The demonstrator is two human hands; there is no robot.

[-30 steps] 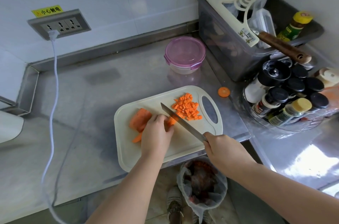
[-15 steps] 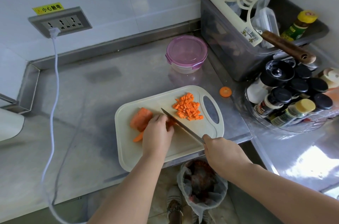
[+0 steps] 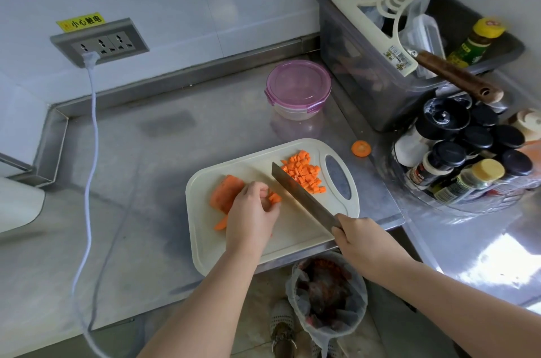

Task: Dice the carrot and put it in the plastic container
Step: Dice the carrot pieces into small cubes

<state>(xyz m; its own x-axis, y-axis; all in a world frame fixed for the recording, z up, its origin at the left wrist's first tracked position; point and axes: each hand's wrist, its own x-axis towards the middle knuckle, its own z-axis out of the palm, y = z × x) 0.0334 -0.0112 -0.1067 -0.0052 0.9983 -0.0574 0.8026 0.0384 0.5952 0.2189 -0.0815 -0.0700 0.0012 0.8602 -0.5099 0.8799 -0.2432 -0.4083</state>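
Observation:
A cream cutting board [image 3: 295,236] lies at the counter's front edge. On its far right sits a pile of diced carrot [image 3: 304,174]. A flat carrot slab [image 3: 225,193] lies at the board's left. My left hand [image 3: 251,217] curls over carrot strips [image 3: 274,197] beside the slab and holds them down. My right hand [image 3: 361,240] grips the handle of a knife [image 3: 301,196]; its blade slants across the board between the strips and the diced pile. The round plastic container [image 3: 298,89] with a pink lid stands shut behind the board.
A carrot end slice [image 3: 361,148] lies on the steel counter right of the board. A dark bin [image 3: 380,64] of utensils and a rack of spice jars [image 3: 468,158] crowd the right. A white cable [image 3: 90,152] hangs from the wall socket. A lined waste bin [image 3: 325,293] stands below the edge.
The knife blade has shifted right, away from my left hand's fingers and toward the diced pile. My left hand stays on the carrot strips.

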